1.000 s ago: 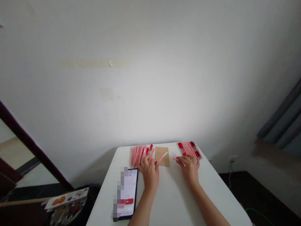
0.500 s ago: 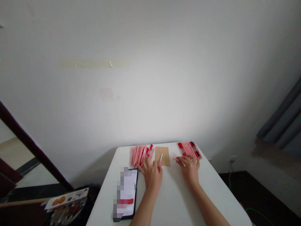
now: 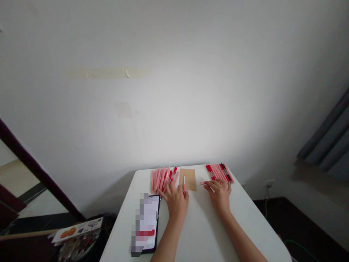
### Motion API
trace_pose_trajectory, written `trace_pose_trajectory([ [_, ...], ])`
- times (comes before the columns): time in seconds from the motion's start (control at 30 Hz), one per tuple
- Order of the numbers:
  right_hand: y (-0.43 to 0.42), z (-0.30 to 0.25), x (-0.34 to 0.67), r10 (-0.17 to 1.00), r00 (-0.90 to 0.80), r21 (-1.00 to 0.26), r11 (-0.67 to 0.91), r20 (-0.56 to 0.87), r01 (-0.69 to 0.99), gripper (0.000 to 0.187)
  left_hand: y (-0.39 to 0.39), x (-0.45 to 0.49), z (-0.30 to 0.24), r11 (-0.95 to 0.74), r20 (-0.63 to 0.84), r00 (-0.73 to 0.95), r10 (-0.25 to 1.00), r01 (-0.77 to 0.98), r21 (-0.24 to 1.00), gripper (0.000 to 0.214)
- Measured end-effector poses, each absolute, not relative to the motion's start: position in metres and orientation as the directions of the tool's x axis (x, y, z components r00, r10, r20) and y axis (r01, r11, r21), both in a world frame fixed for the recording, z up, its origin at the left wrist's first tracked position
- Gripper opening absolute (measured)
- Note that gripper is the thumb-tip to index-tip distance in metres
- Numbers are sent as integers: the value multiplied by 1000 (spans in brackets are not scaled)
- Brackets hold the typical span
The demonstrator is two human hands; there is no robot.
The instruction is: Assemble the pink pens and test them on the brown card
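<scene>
My left hand (image 3: 176, 200) grips a slim pink pen (image 3: 184, 183) between thumb and forefinger, its white end pointing away from me over a brown paper sheet (image 3: 191, 178). The other fingers of that hand are spread at the near end of a bunch of pink and red pens (image 3: 160, 178). My right hand (image 3: 219, 194) is closed on a short pink piece (image 3: 203, 183), seemingly a pen cap, whose end sticks out to the left. Just beyond it lies a second row of pink, red and black pens (image 3: 218, 171).
A phone (image 3: 147, 225) with a lit screen lies on the white table (image 3: 199, 233), left of my left forearm. The wall (image 3: 174, 109) stands behind the table. On the floor at left is a bag of odds and ends (image 3: 79, 247) with a printed card (image 3: 79, 230) on top.
The pen in my left hand has swung from leaning right to pointing almost straight away from me. My right hand has stayed nearly in place.
</scene>
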State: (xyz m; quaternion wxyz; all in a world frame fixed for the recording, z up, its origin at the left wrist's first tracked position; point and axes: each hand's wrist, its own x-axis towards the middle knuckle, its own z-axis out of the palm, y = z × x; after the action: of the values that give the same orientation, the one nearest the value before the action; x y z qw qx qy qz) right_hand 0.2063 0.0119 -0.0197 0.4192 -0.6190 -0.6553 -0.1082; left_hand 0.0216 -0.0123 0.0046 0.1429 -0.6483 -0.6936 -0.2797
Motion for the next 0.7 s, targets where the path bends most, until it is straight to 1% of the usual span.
trace_pose_trajectory([
  [0.37, 11, -18, 205, 703, 116, -363, 213, 702, 907, 39, -14, 21, 8, 28, 560, -147, 815, 976, 214, 21],
  [0.7, 10, -16, 204, 703, 98, -364, 239, 704, 900, 33, -14, 21, 8, 15, 588, -156, 793, 971, 239, 23],
])
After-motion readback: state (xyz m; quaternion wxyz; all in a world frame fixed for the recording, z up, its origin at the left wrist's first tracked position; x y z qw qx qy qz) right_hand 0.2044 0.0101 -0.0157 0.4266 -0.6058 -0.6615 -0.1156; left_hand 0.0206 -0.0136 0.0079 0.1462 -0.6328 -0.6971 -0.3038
